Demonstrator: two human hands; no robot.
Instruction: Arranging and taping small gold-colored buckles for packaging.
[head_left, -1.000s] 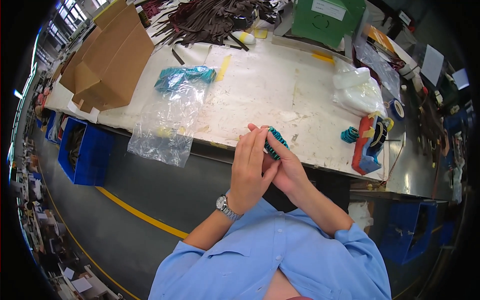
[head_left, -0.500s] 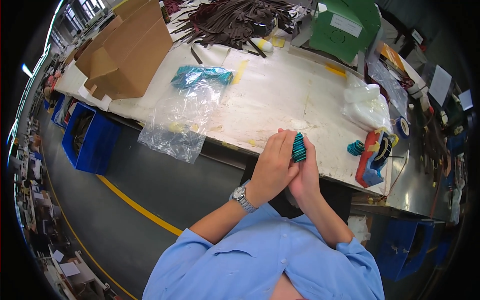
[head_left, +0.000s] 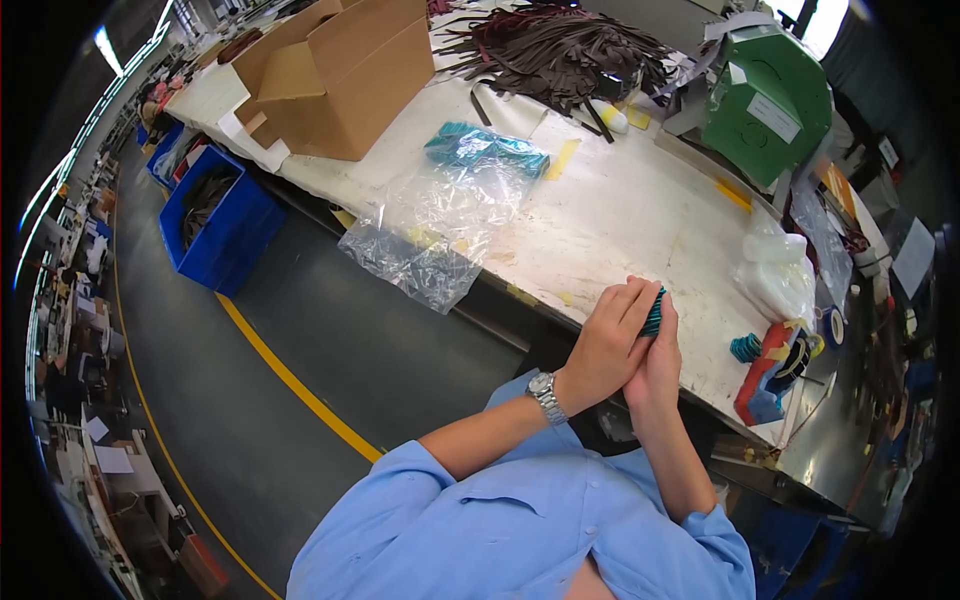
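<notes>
Both hands pressed around teal bundle (head_left: 655,312) above table (head_left: 640,215) edge | left hand (head_left: 600,350) and right hand (head_left: 660,360) clasped tight | risk: pieces slipping out, falling to floor beyond edge

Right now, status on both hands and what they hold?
Left hand and right hand pressed together, shut on teal bundle. Held over the white table edge. Nothing in the way.

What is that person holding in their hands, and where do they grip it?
A small teal bundle, pressed between the left hand and right hand; only its top edge shows above the fingers.
</notes>
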